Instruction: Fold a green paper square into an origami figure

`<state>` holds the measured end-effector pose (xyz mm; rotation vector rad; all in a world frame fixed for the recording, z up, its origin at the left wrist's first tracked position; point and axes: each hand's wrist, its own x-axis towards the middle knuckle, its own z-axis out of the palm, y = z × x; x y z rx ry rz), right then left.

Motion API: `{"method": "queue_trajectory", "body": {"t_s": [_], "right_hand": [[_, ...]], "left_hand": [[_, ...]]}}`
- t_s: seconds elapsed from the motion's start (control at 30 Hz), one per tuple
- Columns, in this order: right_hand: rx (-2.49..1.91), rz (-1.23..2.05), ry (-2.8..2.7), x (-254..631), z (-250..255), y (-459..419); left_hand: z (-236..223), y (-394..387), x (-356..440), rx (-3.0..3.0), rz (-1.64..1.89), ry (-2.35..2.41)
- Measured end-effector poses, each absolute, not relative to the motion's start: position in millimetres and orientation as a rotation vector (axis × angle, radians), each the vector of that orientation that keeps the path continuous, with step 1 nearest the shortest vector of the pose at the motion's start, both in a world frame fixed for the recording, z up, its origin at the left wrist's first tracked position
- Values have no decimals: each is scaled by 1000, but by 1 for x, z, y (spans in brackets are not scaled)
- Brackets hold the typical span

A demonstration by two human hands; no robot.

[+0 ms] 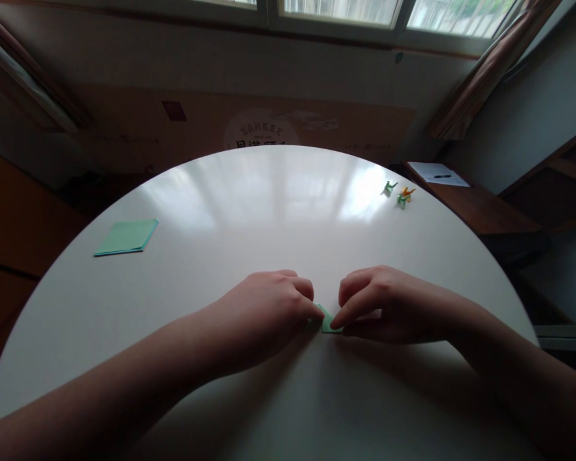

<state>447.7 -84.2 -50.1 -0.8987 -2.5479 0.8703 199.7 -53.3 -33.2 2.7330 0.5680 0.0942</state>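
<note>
A small piece of folded green paper [327, 319] lies on the white round table [249, 237], partly covered by my fingers. My left hand [278, 307] is closed, its fingers curled and a fingertip pressed on the paper's left side. From the other side, my right hand [388, 304] pinches the lower right corner with thumb and forefinger. The paper's left part is hidden under my left hand, so its full shape cannot be made out.
A stack of square green paper [127, 237] sits at the table's left. Toward the far right edge stand small folded paper figures, two green [390, 187] and one orange [406, 193]. Beyond, a brown side table [494, 208] holds a white sheet [434, 173] and a pen [442, 176].
</note>
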Motion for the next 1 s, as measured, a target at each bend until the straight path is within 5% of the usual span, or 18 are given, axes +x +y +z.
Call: {"method": "queue_trajectory", "body": {"t_s": [1.0], "right_hand": [[-1058, 699, -2561, 443, -48, -82]], "left_hand": [[-28, -60, 207, 2790, 31, 762]]}}
